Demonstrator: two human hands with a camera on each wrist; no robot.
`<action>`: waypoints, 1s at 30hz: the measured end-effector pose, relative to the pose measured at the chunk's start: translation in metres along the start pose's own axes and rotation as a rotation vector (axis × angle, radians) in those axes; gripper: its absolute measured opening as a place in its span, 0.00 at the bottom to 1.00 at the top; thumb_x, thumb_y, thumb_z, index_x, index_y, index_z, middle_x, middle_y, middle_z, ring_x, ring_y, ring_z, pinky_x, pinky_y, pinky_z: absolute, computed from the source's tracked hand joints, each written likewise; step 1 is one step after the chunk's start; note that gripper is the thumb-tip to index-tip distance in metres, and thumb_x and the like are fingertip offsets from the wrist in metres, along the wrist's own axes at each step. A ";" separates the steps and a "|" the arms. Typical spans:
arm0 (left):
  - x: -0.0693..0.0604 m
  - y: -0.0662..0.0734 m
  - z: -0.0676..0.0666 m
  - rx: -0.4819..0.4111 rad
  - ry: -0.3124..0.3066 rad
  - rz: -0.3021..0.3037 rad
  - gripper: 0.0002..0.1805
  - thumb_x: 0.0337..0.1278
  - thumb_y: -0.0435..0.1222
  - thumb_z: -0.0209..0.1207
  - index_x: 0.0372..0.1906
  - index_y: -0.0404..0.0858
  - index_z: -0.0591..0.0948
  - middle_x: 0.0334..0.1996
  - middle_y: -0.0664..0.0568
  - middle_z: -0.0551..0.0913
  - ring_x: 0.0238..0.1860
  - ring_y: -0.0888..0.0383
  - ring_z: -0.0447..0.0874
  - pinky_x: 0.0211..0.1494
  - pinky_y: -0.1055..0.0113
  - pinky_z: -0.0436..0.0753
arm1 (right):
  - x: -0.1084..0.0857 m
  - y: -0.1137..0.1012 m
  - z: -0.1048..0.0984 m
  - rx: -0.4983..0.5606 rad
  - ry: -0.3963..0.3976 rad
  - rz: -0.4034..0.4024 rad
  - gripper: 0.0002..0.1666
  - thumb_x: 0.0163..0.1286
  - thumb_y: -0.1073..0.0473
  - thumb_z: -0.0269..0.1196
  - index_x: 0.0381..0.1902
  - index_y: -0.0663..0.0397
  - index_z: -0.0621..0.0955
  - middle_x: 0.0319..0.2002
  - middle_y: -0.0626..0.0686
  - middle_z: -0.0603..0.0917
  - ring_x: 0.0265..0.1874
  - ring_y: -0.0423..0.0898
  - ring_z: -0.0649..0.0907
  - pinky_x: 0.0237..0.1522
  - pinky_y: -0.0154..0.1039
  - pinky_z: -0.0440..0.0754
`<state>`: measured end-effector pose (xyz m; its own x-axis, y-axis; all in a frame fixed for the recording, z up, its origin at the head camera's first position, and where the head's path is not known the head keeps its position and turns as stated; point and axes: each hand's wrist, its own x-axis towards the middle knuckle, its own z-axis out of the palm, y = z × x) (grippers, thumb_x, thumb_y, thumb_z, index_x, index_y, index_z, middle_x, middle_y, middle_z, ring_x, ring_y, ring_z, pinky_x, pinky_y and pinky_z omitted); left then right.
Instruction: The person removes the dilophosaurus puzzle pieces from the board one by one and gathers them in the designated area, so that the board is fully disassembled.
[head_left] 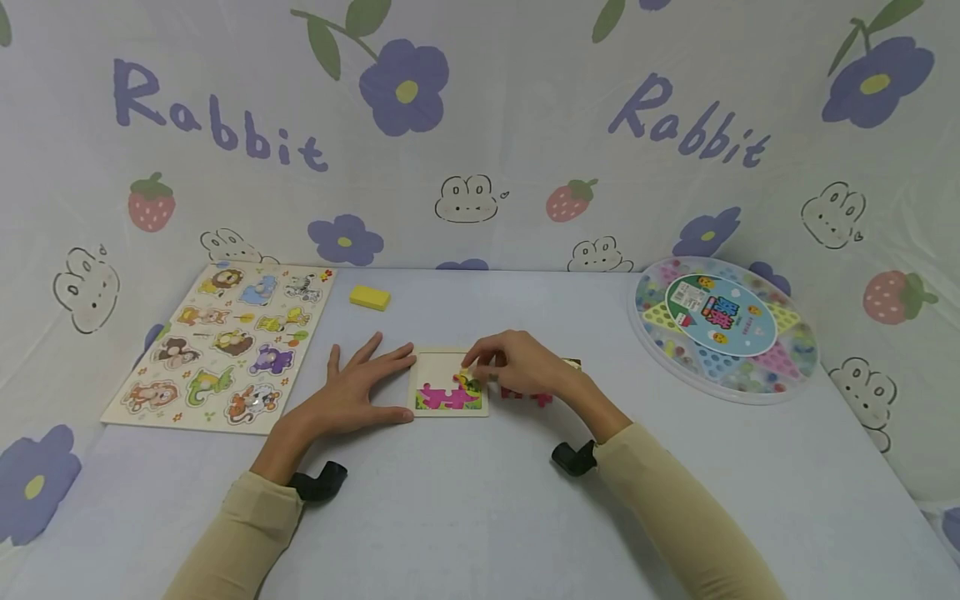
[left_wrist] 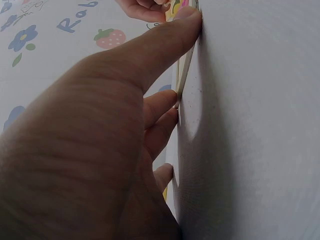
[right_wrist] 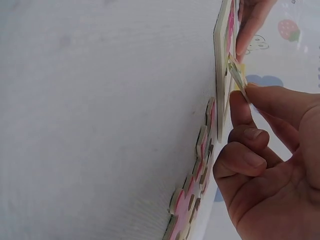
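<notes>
A small wooden puzzle frame (head_left: 438,367) lies mid-table, its lower part filled with pink and green pieces (head_left: 447,397). My left hand (head_left: 358,390) rests on the table with fingers spread; its thumb and fingertips touch the frame's left edge. Between thumb and index finger, my right hand (head_left: 517,362) pinches a yellow-green puzzle piece (right_wrist: 237,75). That piece is tilted, its lower end at the frame, in the right wrist view. Loose pink puzzle pieces (right_wrist: 187,205) lie to the right of the frame, partly hidden under the right hand in the head view.
At the left lies a large animal puzzle board (head_left: 232,342). A yellow block (head_left: 370,297) sits behind the left hand. On the right is a round clear case of colourful beads (head_left: 723,329). A patterned cloth backdrop (head_left: 480,125) rises behind the table.
</notes>
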<state>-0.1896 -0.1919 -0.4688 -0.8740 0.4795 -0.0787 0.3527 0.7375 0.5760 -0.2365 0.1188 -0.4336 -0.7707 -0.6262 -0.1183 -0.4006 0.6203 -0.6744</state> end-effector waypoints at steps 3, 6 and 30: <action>0.000 0.000 0.000 0.000 0.001 0.000 0.49 0.58 0.59 0.71 0.82 0.52 0.67 0.86 0.58 0.59 0.89 0.40 0.35 0.80 0.25 0.19 | 0.001 0.002 0.001 0.010 0.025 0.008 0.11 0.76 0.59 0.66 0.53 0.47 0.90 0.41 0.48 0.91 0.32 0.41 0.79 0.36 0.32 0.77; 0.000 0.000 0.000 0.001 0.003 0.000 0.49 0.58 0.59 0.71 0.82 0.53 0.67 0.86 0.58 0.59 0.89 0.41 0.35 0.80 0.25 0.19 | 0.001 0.004 0.001 0.026 0.042 0.015 0.11 0.76 0.60 0.66 0.52 0.47 0.90 0.45 0.48 0.92 0.36 0.41 0.81 0.41 0.32 0.80; -0.001 0.000 0.000 0.003 0.005 -0.002 0.49 0.58 0.59 0.72 0.82 0.52 0.67 0.86 0.58 0.59 0.89 0.40 0.35 0.80 0.25 0.19 | -0.039 0.030 -0.022 0.090 0.109 0.057 0.10 0.76 0.59 0.66 0.49 0.49 0.91 0.47 0.50 0.93 0.37 0.44 0.82 0.40 0.34 0.80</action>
<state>-0.1889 -0.1926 -0.4684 -0.8764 0.4757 -0.0753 0.3522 0.7395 0.5736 -0.2288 0.1721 -0.4332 -0.8423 -0.5328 -0.0815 -0.3121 0.6054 -0.7322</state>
